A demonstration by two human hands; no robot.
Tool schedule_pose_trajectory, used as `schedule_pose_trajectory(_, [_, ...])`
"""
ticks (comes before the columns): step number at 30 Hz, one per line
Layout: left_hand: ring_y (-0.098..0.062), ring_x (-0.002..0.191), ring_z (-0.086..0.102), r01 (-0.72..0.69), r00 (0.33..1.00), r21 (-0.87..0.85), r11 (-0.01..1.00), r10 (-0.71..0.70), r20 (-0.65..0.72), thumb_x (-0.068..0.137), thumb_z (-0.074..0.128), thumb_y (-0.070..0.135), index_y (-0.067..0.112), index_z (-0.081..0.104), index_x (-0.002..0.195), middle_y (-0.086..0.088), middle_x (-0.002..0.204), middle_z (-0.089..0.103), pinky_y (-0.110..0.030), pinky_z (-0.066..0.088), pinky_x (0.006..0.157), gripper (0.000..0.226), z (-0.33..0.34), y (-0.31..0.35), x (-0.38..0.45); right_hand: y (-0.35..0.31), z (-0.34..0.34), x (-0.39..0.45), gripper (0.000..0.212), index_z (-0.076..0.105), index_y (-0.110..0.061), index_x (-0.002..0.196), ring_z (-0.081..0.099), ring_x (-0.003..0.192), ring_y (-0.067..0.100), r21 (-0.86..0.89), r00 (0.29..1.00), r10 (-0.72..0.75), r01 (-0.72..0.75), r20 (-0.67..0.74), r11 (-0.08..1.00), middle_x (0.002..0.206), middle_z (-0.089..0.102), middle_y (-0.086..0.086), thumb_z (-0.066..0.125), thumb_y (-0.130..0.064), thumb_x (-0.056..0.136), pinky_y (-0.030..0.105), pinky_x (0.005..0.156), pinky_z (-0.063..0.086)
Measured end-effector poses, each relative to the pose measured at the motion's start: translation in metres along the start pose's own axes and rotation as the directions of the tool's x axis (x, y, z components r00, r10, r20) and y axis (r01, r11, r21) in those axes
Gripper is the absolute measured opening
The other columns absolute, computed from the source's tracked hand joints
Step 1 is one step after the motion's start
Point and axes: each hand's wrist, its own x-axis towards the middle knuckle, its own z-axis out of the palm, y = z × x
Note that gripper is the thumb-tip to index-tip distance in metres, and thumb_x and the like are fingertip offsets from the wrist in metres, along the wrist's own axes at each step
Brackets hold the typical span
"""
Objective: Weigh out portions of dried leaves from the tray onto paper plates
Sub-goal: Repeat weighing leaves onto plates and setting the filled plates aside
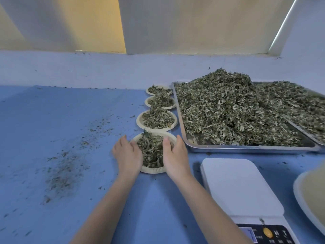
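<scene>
Head view: left hand (129, 156) and right hand (175, 156) cup the nearest paper plate (153, 170) of dried leaves (151, 152), fingers curled on its rims, steadying it in line beside the tray (246, 147) on the tabletop (70, 120).

tray (246, 148): shiny metal | plates (139, 121): matt paper | scale (235, 187): smooth white plastic | leaves (228, 110): dry, crinkled

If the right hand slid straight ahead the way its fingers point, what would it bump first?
Probably the third paper plate of leaves, just beyond the plate the right hand holds; the metal tray edge lies close alongside, so depth makes this uncertain.
</scene>
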Motion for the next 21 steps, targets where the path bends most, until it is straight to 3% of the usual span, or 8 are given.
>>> schedule_pose_trajectory(4, [-0.024, 0.136, 0.026, -0.195, 0.98, -0.042, 0.98, 0.193, -0.048, 0.098, 0.039, 0.011, 0.001, 0.039, 0.137, -0.014, 0.143, 0.04, -0.031, 0.015, 0.111, 0.041, -0.008, 0.033, -0.018, -0.015, -0.017, -0.015, 0.047, 0.032, -0.021, 0.142, 0.033, 0.135, 0.017, 0.08, 0.994, -0.038, 0.03, 0.105, 0.996, 0.143, 0.041, -0.002, 0.033, -0.041, 0.1, 0.021, 0.09, 0.024])
schedule_pose_trajectory(7, [-0.017, 0.126, 0.041, -0.306, 0.949, -0.195, 0.932, 0.315, 0.013, 0.096, 0.042, 0.011, 0.012, 0.048, 0.132, -0.003, 0.134, 0.049, -0.03, 0.03, 0.104, 0.036, -0.013, 0.074, -0.043, -0.033, -0.045, -0.03, 0.045, 0.036, -0.023, 0.142, 0.036, 0.133, 0.015, 0.116, 0.989, -0.076, 0.062, 0.124, 0.991, 0.143, 0.044, -0.001, 0.03, -0.041, 0.101, 0.019, 0.088, 0.024])
schedule_pose_trajectory(9, [-0.007, 0.108, 0.052, -0.369, 0.914, -0.306, 0.878, 0.403, 0.055, 0.095, 0.045, 0.009, 0.013, 0.055, 0.124, 0.001, 0.119, 0.058, -0.022, 0.038, 0.094, 0.03, -0.013, 0.103, -0.063, -0.045, -0.074, -0.038, 0.042, 0.043, -0.025, 0.138, 0.046, 0.126, 0.017, 0.112, 0.988, -0.124, 0.114, 0.087, 0.987, 0.136, 0.053, 0.001, 0.029, -0.04, 0.101, 0.022, 0.09, 0.031])
schedule_pose_trajectory(11, [0.004, 0.083, 0.054, -0.403, 0.867, -0.417, 0.815, 0.486, 0.112, 0.093, 0.046, 0.001, 0.011, 0.057, 0.112, 0.008, 0.094, 0.059, -0.006, 0.039, 0.075, 0.024, -0.01, 0.134, -0.083, -0.054, -0.108, -0.046, 0.038, 0.048, -0.027, 0.131, 0.056, 0.109, 0.02, 0.025, 0.982, -0.186, 0.185, 0.032, 0.982, 0.122, 0.061, 0.005, 0.031, -0.04, 0.1, 0.025, 0.081, 0.036])
schedule_pose_trajectory(14, [0.002, 0.064, 0.052, -0.284, 0.854, -0.596, 0.751, 0.48, 0.199, 0.095, 0.042, 0.001, 0.011, 0.057, 0.104, 0.011, 0.078, 0.053, -0.003, 0.038, 0.055, 0.021, 0.0, 0.183, -0.113, -0.059, -0.165, -0.056, 0.037, 0.049, -0.023, 0.128, 0.054, 0.09, 0.019, -0.135, 0.967, -0.243, 0.231, -0.075, 0.963, 0.114, 0.064, 0.009, 0.031, -0.038, 0.1, 0.025, 0.074, 0.038])
schedule_pose_trajectory(18, [-0.002, 0.069, 0.051, -0.359, 0.754, -0.531, 0.768, 0.574, 0.32, 0.093, 0.044, 0.005, 0.018, 0.053, 0.084, 0.005, 0.08, 0.053, -0.015, 0.036, 0.059, 0.018, 0.027, 0.24, -0.15, -0.051, -0.24, -0.067, 0.042, 0.051, -0.021, 0.13, 0.055, 0.101, 0.024, -0.288, 0.962, -0.197, 0.138, -0.19, 0.948, 0.12, 0.061, 0.01, 0.027, -0.037, 0.1, 0.026, 0.079, 0.039])
schedule_pose_trajectory(21, [-0.018, 0.086, 0.051, -0.592, 0.608, -0.293, 0.751, 0.655, 0.449, 0.092, 0.047, 0.013, 0.01, 0.056, 0.105, 0.002, 0.094, 0.053, -0.028, 0.033, 0.066, 0.017, 0.053, 0.273, -0.175, -0.035, -0.292, -0.072, 0.036, 0.06, -0.016, 0.094, 0.053, 0.088, 0.024, -0.452, 0.942, -0.204, 0.066, -0.265, 0.889, 0.094, 0.062, 0.009, 0.03, -0.035, 0.099, 0.028, 0.069, 0.034])
